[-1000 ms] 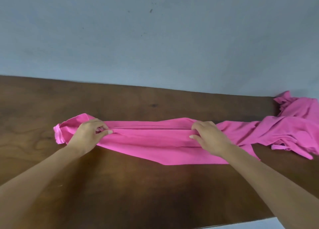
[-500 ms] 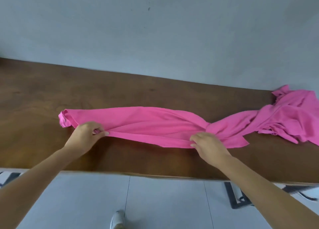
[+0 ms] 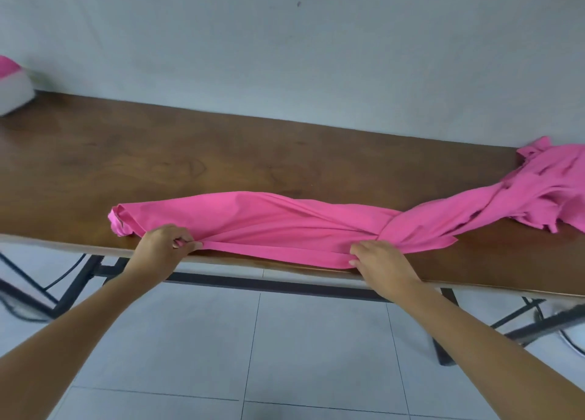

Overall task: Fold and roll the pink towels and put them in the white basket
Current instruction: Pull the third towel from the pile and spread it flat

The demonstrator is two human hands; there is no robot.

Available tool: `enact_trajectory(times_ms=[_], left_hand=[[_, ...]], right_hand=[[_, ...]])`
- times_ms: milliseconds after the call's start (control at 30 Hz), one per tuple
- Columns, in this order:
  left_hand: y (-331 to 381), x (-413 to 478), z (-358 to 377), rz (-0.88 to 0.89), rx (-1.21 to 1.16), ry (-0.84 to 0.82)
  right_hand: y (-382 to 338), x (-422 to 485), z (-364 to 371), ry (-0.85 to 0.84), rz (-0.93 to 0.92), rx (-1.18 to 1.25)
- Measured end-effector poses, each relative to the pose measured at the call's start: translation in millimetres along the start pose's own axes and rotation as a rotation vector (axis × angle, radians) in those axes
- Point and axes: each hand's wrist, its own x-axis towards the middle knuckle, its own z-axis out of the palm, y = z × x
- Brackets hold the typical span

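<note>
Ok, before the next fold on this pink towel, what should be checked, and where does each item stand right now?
1. Left hand pinches the near edge of the pink towel: ok.
2. Right hand grips the same near edge further along: ok.
3. Towel lies flat and untwisted: not ok. It is gathered and twisted just beyond the right hand.
4. Towel is separate from the heap of pink cloth at the right: cannot tell. Its right end runs into the heap.
5. Towel lies fully on the table: cannot tell. Its near edge sits right at the front rim.
6. White basket is in sight: ok. It is at the far left, mostly cut off.
</note>
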Motion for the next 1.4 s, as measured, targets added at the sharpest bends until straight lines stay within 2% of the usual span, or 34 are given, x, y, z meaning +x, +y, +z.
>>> enact_trajectory(times_ms=[200, 500, 733, 833, 967, 1033, 1167, 1300, 1400], left_hand=[[-30, -15, -21, 0.044, -0.022, -0.020], [-108, -56, -88, 0.079, -0.041, -0.059], [-175, -94, -141, 0.039, -0.031, -0.064], [-208, -107, -160, -0.035, -0.005, -0.106], [-249, -124, -187, -0.101, 0.051, -0.093], [-263, -131, -203, -0.122, 0.063, -0.064], [-283, -138, -233, -0.186, 0.095, 0.013], [-299, -141, -263, -0.201, 0.125, 0.106], [-306, -134, -289, -0.272, 0.122, 0.149]], right_hand=[[-47, -5, -13, 0.005, 0.027, -0.058], [-157, -5, -21, 0.012, 0.071, -0.095], [-255, -2, -20, 0.028, 0.085, -0.065], [-297, 4, -22, -0.022, 0.045, -0.038], [-349, 24, -39, -0.169, -0.004, 0.051], [-370, 34, -45, -0.220, 0.039, 0.127], [-400, 44, -43, -0.148, 0.200, 0.471], [-425, 47, -41, -0.081, 0.208, 0.692], [-440, 48, -40, -0.145, 0.224, 0.895]])
